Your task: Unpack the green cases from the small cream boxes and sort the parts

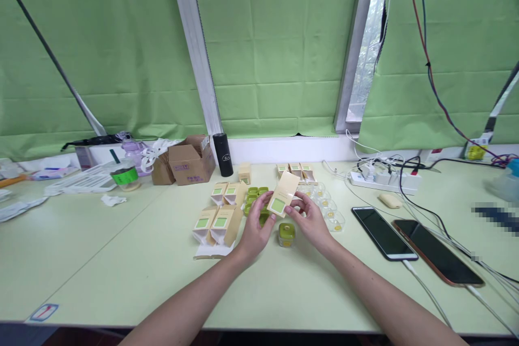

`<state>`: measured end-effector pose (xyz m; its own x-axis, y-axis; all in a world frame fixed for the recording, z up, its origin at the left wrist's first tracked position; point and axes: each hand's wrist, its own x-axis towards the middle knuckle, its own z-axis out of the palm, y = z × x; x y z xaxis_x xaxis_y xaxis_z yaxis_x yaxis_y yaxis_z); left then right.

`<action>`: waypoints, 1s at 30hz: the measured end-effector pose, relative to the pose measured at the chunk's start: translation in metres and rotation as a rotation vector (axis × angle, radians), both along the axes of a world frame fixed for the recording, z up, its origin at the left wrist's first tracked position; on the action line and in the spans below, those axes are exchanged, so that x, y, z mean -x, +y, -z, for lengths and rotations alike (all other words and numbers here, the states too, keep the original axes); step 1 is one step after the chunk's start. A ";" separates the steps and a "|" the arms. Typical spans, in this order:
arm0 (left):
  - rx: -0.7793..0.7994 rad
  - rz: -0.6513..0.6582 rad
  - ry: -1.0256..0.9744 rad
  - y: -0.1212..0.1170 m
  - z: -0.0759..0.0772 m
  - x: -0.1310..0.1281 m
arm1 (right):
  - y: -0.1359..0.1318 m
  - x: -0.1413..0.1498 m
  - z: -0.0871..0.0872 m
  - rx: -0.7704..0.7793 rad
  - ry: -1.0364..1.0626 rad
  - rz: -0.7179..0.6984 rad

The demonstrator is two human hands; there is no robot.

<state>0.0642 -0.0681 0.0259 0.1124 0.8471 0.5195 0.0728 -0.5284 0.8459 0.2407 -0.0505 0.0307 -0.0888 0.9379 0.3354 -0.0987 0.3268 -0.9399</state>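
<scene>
Between my two hands I hold a small tan carton (283, 193) with a light-green window, tilted above the table. My left hand (257, 226) grips its left edge, and my right hand (308, 217) pinches its lower right side. Just below stands a small clear container with a green lid (286, 233). Several green lids (252, 192) lie behind my left hand. Clear containers with yellow spots (334, 220) are lined up to the right of my right hand. On the left, several open tan cartons (221, 223) lie in rows.
More tan cartons (296, 170) stand at the back. A brown cardboard box (192, 161) and a black bottle (223, 155) are at back left, near a drink cup (124, 175). Two phones (384, 232) with charging cables and a white power strip (385, 181) occupy the right.
</scene>
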 end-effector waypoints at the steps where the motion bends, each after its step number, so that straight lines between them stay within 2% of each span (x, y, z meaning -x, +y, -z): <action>1: -0.004 0.002 0.004 0.000 0.000 0.000 | 0.000 0.000 0.000 -0.003 -0.005 -0.004; 21: 0.026 0.066 -0.071 0.002 -0.002 0.000 | 0.002 0.000 0.008 0.024 -0.072 -0.026; 26: 0.044 0.056 -0.068 0.001 -0.004 0.000 | 0.000 0.001 0.007 0.047 -0.040 -0.039; 30: 0.102 0.055 -0.076 0.001 0.000 0.001 | -0.001 0.000 0.002 0.116 0.061 -0.061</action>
